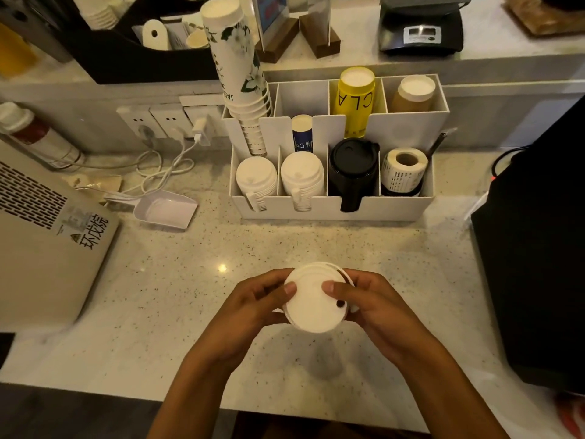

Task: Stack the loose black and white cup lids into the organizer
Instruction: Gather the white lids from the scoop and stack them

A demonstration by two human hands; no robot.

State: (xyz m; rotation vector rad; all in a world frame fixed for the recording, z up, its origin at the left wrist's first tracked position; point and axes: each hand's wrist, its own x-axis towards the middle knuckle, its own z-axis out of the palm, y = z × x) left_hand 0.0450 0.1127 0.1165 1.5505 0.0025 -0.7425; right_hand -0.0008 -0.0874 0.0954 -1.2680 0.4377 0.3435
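Farther back on the speckled counter (177,280) stood the white organizer (332,209), its near row holding, from left to right, two stacks of white lids (256,177), one stack of black lids (353,166) and a label roll (403,167); the far row held cup stacks, a tall one (235,58) leaning at the left. Nearer, above the counter's middle, a small stack of white lids (311,301) was held, its top face tilted up toward the camera, sip hole at the near right. Left hand (253,307) and right hand (376,307) gripped its opposite edges, fingers curled round the rim, thumbs pressing the top
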